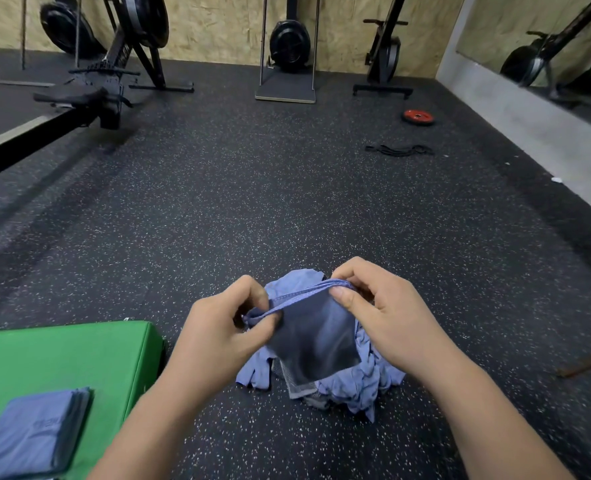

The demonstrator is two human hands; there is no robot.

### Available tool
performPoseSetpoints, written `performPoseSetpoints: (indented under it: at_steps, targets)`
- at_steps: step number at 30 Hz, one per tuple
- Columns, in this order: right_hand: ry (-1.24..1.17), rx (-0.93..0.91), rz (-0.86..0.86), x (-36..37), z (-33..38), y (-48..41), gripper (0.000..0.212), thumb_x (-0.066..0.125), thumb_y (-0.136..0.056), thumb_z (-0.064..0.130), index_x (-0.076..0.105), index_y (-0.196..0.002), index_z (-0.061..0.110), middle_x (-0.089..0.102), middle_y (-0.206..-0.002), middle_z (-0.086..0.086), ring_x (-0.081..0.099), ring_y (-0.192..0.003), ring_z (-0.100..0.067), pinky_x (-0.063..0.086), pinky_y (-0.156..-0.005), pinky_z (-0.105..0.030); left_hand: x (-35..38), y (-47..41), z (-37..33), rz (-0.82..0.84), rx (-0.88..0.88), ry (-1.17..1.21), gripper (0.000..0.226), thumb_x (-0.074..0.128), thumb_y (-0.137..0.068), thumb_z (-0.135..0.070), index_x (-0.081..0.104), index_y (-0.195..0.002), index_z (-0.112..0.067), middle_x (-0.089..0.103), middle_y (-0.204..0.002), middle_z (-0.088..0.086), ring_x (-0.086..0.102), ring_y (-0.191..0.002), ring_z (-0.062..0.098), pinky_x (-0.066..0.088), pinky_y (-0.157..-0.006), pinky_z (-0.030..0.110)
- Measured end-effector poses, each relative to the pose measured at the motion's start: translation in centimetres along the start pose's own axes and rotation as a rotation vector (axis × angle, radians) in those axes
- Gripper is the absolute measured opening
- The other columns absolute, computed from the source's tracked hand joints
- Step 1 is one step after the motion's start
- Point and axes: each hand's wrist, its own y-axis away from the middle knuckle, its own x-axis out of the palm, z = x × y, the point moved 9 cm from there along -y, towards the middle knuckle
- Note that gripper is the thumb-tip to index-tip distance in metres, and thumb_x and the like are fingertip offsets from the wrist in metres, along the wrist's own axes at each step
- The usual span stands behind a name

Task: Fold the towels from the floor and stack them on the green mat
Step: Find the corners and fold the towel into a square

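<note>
Left hand [218, 327], right hand [380, 313] and forearms are bare.

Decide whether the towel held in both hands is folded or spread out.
Folded: the towel hangs as a small panel, several hemmed edges stacked along its top, pinched at each end by the left hand and right hand.

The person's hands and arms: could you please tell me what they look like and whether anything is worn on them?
The left hand and right hand are bare: no gloves, and no rings show. The left forearm and right forearm are bare too, with no watch, band or sleeve in view. The nails that show are short and unpainted.
</note>
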Motion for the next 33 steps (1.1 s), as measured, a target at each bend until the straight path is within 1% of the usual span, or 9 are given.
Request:
performPoseSetpoints:
  at_steps: [4, 10, 13, 15, 17, 21, 23, 27, 33]
  targets:
    - [0.018, 0.009, -0.019, -0.6, -0.1, 0.0, 0.005, 0.066, -0.105, 0.028, 0.068, -0.104, 0.033, 0.069, -0.094, 0.003, 0.063, -0.089, -0.019, 0.052, -0.086, -0.043, 0.1, 0.0, 0.5, 0.054, -0.024, 0.019, 0.024, 0.090, -0.085, -0.036, 0.071, -0.080, -0.023, 0.070, -0.070, -0.005, 0.059, -0.062, 0.023, 0.049, -0.061, 0.039]
    - [0.083, -0.018, -0.036, -0.9, 0.1, 0.0, 0.008, 0.065, -0.105, 0.028, 0.067, -0.104, 0.035, 0.067, -0.096, 0.007, 0.063, -0.092, -0.014, 0.050, -0.086, -0.040, -0.2, 0.1, 0.3, 0.040, -0.017, -0.004, 0.034, 0.082, -0.079, -0.064, 0.075, -0.075, -0.031, 0.074, -0.074, -0.008, 0.066, -0.068, 0.021, 0.054, -0.065, 0.046]
    - [0.069, -0.019, -0.051, -1.0, 0.2, 0.0, 0.008, 0.065, -0.105, 0.027, 0.067, -0.103, 0.034, 0.066, -0.095, 0.007, 0.062, -0.090, -0.015, 0.051, -0.084, -0.039, -0.2, 0.2, 0.0, 0.029, -0.023, 0.065, 0.036, 0.082, -0.086, -0.057, 0.070, -0.079, -0.023, 0.073, -0.074, -0.002, 0.063, -0.068, 0.024, 0.054, -0.065, 0.045]
    - [0.058, -0.018, -0.053, -1.0, 0.3, 0.1, 0.007, 0.065, -0.105, 0.025, 0.067, -0.103, 0.032, 0.067, -0.096, 0.008, 0.063, -0.091, -0.015, 0.052, -0.084, -0.041, 0.2, 0.2, -0.4, 0.045, -0.023, 0.147, 0.031, 0.078, -0.091, -0.050, 0.064, -0.084, -0.023, 0.077, -0.085, -0.003, 0.066, -0.072, 0.015, 0.056, -0.072, 0.041]
    - [0.045, -0.014, -0.047, -1.0, 0.3, 0.0, 0.007, 0.066, -0.106, 0.025, 0.067, -0.104, 0.031, 0.068, -0.097, 0.008, 0.063, -0.092, -0.015, 0.053, -0.085, -0.042, 0.8, 0.3, -0.6, 0.077, -0.030, 0.195, 0.025, 0.071, -0.101, -0.047, 0.064, -0.092, -0.025, 0.079, -0.098, -0.003, 0.069, -0.081, 0.017, 0.058, -0.080, 0.046]
    - [0.014, -0.005, -0.037, -1.2, 0.5, 0.1, 0.007, 0.065, -0.107, 0.025, 0.068, -0.104, 0.031, 0.070, -0.097, 0.007, 0.064, -0.091, -0.016, 0.053, -0.083, -0.044, 1.5, 0.5, 0.0, 0.129, -0.077, 0.191, 0.013, 0.059, -0.108, -0.016, 0.065, -0.105, -0.027, 0.077, -0.114, -0.007, 0.070, -0.097, 0.026, 0.057, -0.091, 0.054]
    - [0.007, -0.003, -0.044, -1.4, 0.4, 0.2, 0.008, 0.065, -0.107, 0.024, 0.069, -0.104, 0.030, 0.070, -0.097, 0.006, 0.065, -0.091, -0.016, 0.054, -0.083, -0.045, 1.9, 0.6, 0.1, 0.167, -0.080, 0.121, 0.023, 0.066, -0.101, -0.007, 0.065, -0.110, -0.029, 0.076, -0.116, -0.011, 0.071, -0.100, 0.018, 0.057, -0.088, 0.050]
    - [0.015, 0.001, -0.053, -1.8, 0.3, 0.2, 0.011, 0.065, -0.106, 0.021, 0.070, -0.104, 0.031, 0.071, -0.099, 0.007, 0.066, -0.093, -0.016, 0.054, -0.083, -0.046, 2.2, 0.8, -0.7, 0.162, -0.003, -0.003, 0.034, 0.079, -0.092, -0.013, 0.062, -0.112, -0.036, 0.071, -0.113, -0.019, 0.068, -0.106, 0.012, 0.054, -0.085, 0.033]
    - [0.039, 0.007, -0.053, -2.0, 0.0, 0.2, 0.009, 0.063, -0.107, 0.024, 0.069, -0.104, 0.031, 0.070, -0.097, 0.006, 0.065, -0.092, -0.017, 0.054, -0.082, -0.046, 1.8, 0.8, -1.5, 0.043, 0.104, -0.146, 0.034, 0.076, -0.092, -0.006, 0.058, -0.094, -0.035, 0.067, -0.094, -0.017, 0.063, -0.085, 0.010, 0.051, -0.074, 0.030]
